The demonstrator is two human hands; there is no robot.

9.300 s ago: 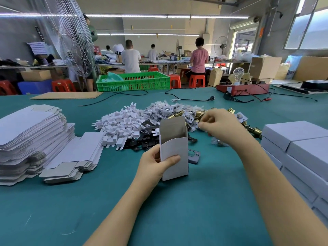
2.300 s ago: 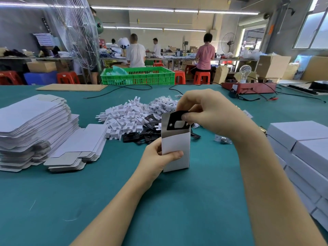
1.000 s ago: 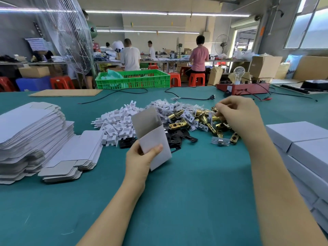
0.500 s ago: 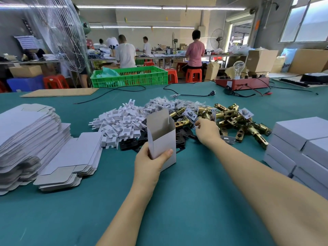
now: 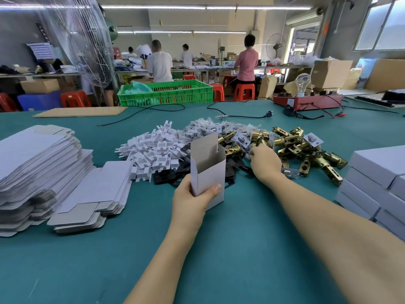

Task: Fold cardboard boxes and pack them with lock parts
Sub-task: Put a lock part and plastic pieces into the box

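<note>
The left hand (image 5: 192, 199) held a small white cardboard box (image 5: 208, 170) upright on the green table (image 5: 230, 249). The thumb lay across the front wall of the box and the other fingers were curled behind it. The top flap of the box stood open, so the grey inside was visible.

The right hand (image 5: 265, 160) reached to the pile of brass latch parts (image 5: 306, 150), just to the right of the box. Its fingers were curled down among the parts and the small plastic bags (image 5: 219, 128). I could not tell if they already pinched something, because the back of the hand hid the fingertips.

Behind the box, touching its far side as it seemed, lay some black flat plates (image 5: 166, 177). To the left of these was a heap of white plastic pieces (image 5: 151, 152). Further left on the table lay two stacks of flat unfolded cartons: a tall stack (image 5: 37, 163) at the left edge and a lower stack (image 5: 96, 194) just beside it.

At the right edge stood closed white boxes (image 5: 377, 170) in a pile, well apart from the left hand.

On the far side of the table were a green plastic crate (image 5: 166, 93), black cables (image 5: 241, 116) and a red device with a glass bulb (image 5: 303, 83) on it. People stood at other benches in the background.
</note>
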